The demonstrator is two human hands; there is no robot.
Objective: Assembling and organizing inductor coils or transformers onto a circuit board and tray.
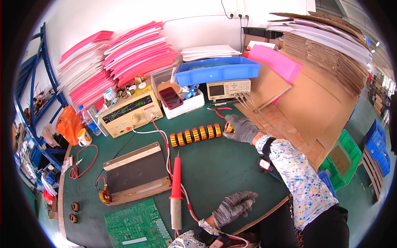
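A grey-gloved right hand, my right hand [243,129], grips a copper-wound toroidal coil [228,127] at the right end of a row of similar coils [195,135] standing on the green mat. My left hand [234,208], also in a grey glove, rests near the front edge of the table. Its fingers stretch to the right, a little bent, with nothing visible in them. To its left lies a red test probe [176,177] with a pale handle, its tip toward the row. Red-handled pliers [220,109] lie just beyond my right hand.
A flat dark panel with metal edges [137,173], a green circuit board [136,225] and loose coils [74,206] lie at left. Behind stand a power supply [128,115], an oscilloscope [228,89] and a blue tray [217,72]. Test leads [167,153] cross the mat. Cardboard [314,103] leans at right.
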